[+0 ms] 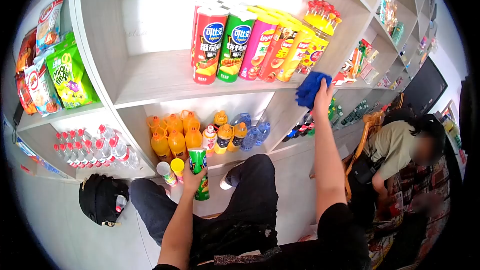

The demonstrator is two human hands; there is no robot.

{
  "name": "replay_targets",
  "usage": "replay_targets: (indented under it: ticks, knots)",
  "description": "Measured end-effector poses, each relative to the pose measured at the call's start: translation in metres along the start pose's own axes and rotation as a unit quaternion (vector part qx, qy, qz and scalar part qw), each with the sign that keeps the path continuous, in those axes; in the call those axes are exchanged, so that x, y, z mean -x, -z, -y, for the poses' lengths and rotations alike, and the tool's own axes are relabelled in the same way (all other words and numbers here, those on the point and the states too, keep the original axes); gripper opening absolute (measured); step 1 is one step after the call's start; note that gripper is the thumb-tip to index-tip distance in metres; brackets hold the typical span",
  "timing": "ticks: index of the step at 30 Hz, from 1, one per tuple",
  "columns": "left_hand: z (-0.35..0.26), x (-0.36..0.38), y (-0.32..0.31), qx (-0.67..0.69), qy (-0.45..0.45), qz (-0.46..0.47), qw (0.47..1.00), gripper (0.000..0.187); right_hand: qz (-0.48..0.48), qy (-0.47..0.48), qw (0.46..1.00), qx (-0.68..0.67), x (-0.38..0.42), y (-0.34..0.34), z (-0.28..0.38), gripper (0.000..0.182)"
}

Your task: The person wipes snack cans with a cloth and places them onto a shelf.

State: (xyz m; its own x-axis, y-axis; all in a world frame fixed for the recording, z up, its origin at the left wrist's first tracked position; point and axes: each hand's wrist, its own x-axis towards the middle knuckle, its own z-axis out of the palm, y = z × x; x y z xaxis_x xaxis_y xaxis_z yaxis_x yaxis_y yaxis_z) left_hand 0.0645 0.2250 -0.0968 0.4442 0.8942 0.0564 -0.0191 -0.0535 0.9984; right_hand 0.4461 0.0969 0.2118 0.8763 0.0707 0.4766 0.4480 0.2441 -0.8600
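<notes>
My left hand point(191, 179) is wrapped round a green chip can point(200, 190), held upright low in front of the lower shelf. My right hand point(322, 99) grips a bunched blue cloth point(311, 89) against the front edge of the upper shelf point(240, 91), at its right end. Above and left of the cloth stand a red chip can point(207, 50), a green chip can point(234, 52) and several Lay's cans point(257, 50). Beside them is a yellow tub of lollipops point(319, 25). Two more cans, one with a white lid point(163, 168) and one with a yellow lid point(177, 165), stand near my left hand.
Orange juice bottles point(176, 142) and blue bottles point(250, 137) fill part of the lower shelf. Snack bags point(72, 72) and water bottles point(95, 147) are at left. A black backpack point(102, 197) lies on the floor. At right another person point(400, 142) bends forward beside a wooden chair point(362, 140).
</notes>
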Motion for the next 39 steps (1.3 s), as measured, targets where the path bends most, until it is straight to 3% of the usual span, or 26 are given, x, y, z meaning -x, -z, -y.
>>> replay_targets:
  ticks: [3, 4, 5, 7, 11, 18, 25, 30, 34, 37, 39]
  knots:
    - [-0.012, 0.006, 0.0, -0.008, 0.019, 0.009, 1.0, 0.067, 0.066, 0.009, 0.994, 0.083, -0.052, -0.01, -0.006, 0.041]
    - [0.008, 0.002, 0.001, -0.028, 0.008, 0.015, 0.999, 0.068, 0.126, -0.029, 0.98, 0.153, -0.067, -0.011, -0.015, 0.05]
    - [0.007, 0.003, 0.002, -0.024, 0.01, 0.014, 1.0, 0.068, 0.174, 0.02, 0.945, 0.275, -0.072, -0.018, -0.018, 0.057]
    - [0.006, 0.004, 0.002, -0.016, 0.015, 0.009, 1.0, 0.068, 0.248, -0.015, 0.886, 0.391, -0.071, -0.013, -0.025, 0.06]
    - [-0.012, 0.008, 0.005, 0.009, 0.034, 0.007, 0.999, 0.068, 0.217, 0.06, 0.919, 0.323, -0.061, -0.007, -0.042, 0.055]
    - [0.016, 0.001, 0.002, 0.012, 0.009, 0.032, 0.999, 0.067, 0.097, 0.102, 0.973, 0.185, -0.033, 0.021, -0.049, 0.035]
    - [-0.001, 0.006, 0.002, -0.008, -0.006, 0.048, 0.999, 0.059, 0.097, 0.034, 0.983, 0.154, 0.021, 0.037, -0.074, 0.033]
    - [0.0, 0.006, 0.002, -0.002, 0.012, 0.049, 0.999, 0.062, 0.083, -0.036, 0.996, 0.003, 0.026, 0.039, -0.091, 0.037]
    - [-0.004, 0.008, -0.001, -0.024, 0.009, 0.038, 0.999, 0.061, 0.118, -0.022, 0.992, 0.041, 0.022, 0.043, -0.072, 0.037]
    - [-0.005, 0.007, -0.003, -0.03, 0.002, 0.04, 0.999, 0.061, 0.074, 0.01, 0.991, 0.111, 0.009, 0.055, -0.089, 0.038]
    - [-0.005, 0.006, -0.002, -0.009, 0.002, 0.046, 0.999, 0.062, 0.056, 0.032, 0.994, 0.09, 0.023, 0.054, -0.088, 0.035]
